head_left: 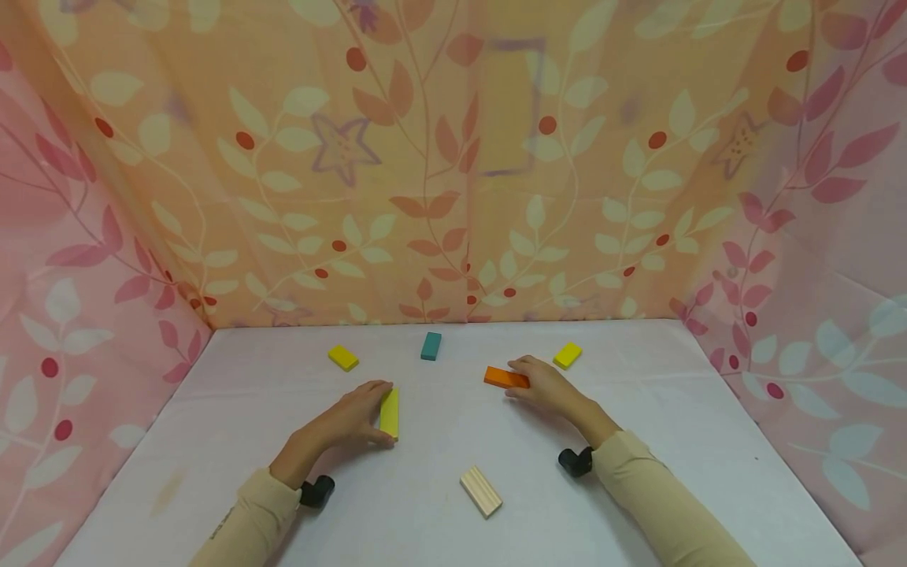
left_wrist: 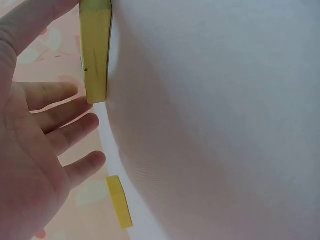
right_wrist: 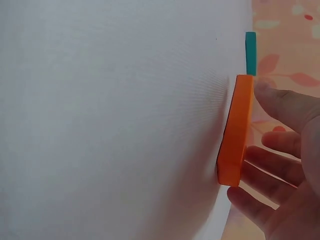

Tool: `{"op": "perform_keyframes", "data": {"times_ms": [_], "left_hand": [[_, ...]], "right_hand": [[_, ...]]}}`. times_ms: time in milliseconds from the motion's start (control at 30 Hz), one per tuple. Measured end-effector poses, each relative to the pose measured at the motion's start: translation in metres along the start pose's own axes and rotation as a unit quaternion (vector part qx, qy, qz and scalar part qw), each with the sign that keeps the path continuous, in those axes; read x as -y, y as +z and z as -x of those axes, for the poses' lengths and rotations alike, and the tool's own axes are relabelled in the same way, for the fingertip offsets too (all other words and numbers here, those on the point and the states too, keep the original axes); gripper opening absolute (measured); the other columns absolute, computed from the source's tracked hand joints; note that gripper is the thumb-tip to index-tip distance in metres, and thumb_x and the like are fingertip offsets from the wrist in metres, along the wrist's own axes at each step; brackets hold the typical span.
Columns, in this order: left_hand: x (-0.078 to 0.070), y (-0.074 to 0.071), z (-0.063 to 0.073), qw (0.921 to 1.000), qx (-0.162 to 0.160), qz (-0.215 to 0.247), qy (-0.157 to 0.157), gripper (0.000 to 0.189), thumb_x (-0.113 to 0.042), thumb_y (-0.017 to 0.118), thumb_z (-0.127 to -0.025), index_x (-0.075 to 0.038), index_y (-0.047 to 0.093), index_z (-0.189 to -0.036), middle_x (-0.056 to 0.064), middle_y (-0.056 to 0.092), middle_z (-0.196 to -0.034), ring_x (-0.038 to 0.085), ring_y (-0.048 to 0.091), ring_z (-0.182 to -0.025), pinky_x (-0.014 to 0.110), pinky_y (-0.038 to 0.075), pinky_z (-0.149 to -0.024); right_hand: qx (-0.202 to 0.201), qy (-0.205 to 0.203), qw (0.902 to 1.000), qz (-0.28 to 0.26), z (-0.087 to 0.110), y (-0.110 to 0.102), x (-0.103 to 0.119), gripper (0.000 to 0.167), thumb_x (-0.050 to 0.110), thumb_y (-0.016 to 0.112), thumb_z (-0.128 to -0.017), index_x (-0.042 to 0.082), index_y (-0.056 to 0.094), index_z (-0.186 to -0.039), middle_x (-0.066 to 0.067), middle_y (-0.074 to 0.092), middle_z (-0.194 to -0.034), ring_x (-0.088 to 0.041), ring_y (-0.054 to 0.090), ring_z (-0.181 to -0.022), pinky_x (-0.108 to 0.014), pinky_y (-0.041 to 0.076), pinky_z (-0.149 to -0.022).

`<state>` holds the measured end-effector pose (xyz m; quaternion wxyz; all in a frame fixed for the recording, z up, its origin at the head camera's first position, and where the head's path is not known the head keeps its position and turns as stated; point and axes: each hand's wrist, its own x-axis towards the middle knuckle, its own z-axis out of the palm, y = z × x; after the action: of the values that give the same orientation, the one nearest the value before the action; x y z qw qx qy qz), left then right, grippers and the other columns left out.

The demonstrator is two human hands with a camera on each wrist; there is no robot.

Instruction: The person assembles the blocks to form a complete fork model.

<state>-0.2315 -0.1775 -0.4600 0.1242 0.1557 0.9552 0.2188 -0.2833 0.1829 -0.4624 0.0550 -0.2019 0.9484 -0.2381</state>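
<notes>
My left hand (head_left: 354, 416) holds a long yellow block (head_left: 390, 413) at its two ends, thumb at the near end and fingertips at the far one. In the left wrist view that yellow block (left_wrist: 96, 52) stretches between the thumb and a middle fingertip, while the other fingers (left_wrist: 82, 167) are spread. Farther right, my right hand (head_left: 547, 386) grips an orange block (head_left: 505, 377) by its right part. The right wrist view has the thumb by the top of the orange block (right_wrist: 236, 130) and fingertips partly hidden behind its lower part.
Behind the hands lie a small yellow block (head_left: 343, 358), a teal block (head_left: 431, 346) and another yellow block (head_left: 568, 355). Nearer, between the forearms, is a plain wooden block (head_left: 481, 492). Floral curtains (head_left: 453, 197) enclose the white table (head_left: 425, 535) at the back and sides.
</notes>
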Motion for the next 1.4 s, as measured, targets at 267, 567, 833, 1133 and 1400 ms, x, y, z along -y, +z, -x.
{"op": "perform_keyframes", "data": {"times_ms": [267, 567, 833, 1133, 1400], "left_hand": [[-0.001, 0.001, 0.0, 0.9999, 0.008, 0.013, -0.005, 0.094, -0.036, 0.088, -0.07, -0.004, 0.042, -0.145, 0.014, 0.04, -0.152, 0.033, 0.039, -0.141, 0.052, 0.034, -0.115], [0.0, 0.001, 0.0, 0.9998, 0.017, 0.014, -0.001, 0.095, -0.038, 0.086, -0.071, -0.002, 0.041, -0.146, 0.013, 0.035, -0.156, 0.033, 0.036, -0.142, 0.051, 0.034, -0.115], [0.0, 0.0, 0.0, 0.9994, 0.021, 0.025, -0.006, 0.093, -0.036, 0.087, -0.071, -0.004, 0.042, -0.146, 0.012, 0.039, -0.154, 0.032, 0.038, -0.142, 0.052, 0.034, -0.115], [0.001, 0.0, 0.0, 0.9995, 0.022, 0.02, -0.007, 0.092, -0.034, 0.087, -0.071, -0.005, 0.042, -0.146, 0.012, 0.04, -0.153, 0.032, 0.038, -0.141, 0.052, 0.034, -0.114], [0.001, 0.0, -0.001, 0.9997, 0.016, 0.017, -0.005, 0.091, -0.035, 0.087, -0.071, -0.005, 0.044, -0.145, 0.012, 0.042, -0.152, 0.032, 0.04, -0.14, 0.052, 0.035, -0.114]], "right_hand": [[0.0, 0.01, 0.9998, 0.016, -0.005, 0.004, 0.0, 0.049, 0.024, 0.071, -0.089, 0.001, 0.059, -0.131, -0.012, 0.061, -0.124, -0.026, 0.06, -0.109, -0.045, 0.049, -0.102], [-0.006, -0.005, 0.9994, 0.032, -0.008, 0.004, -0.001, 0.04, 0.02, 0.07, -0.09, -0.001, 0.064, -0.124, -0.012, 0.064, -0.116, -0.026, 0.061, -0.105, -0.045, 0.05, -0.1], [-0.008, -0.01, 0.9987, 0.049, -0.01, 0.005, 0.0, 0.034, 0.017, 0.07, -0.09, -0.001, 0.067, -0.118, -0.01, 0.065, -0.108, -0.024, 0.061, -0.098, -0.042, 0.052, -0.095], [-0.001, -0.004, 0.9985, 0.054, -0.013, 0.005, 0.002, 0.034, 0.016, 0.071, -0.089, -0.001, 0.068, -0.118, -0.01, 0.065, -0.106, -0.023, 0.061, -0.095, -0.041, 0.053, -0.093], [-0.003, -0.002, 0.9985, 0.054, -0.013, 0.004, 0.002, 0.034, 0.016, 0.072, -0.088, -0.001, 0.068, -0.117, -0.01, 0.065, -0.103, -0.023, 0.061, -0.093, -0.041, 0.053, -0.092]]}}
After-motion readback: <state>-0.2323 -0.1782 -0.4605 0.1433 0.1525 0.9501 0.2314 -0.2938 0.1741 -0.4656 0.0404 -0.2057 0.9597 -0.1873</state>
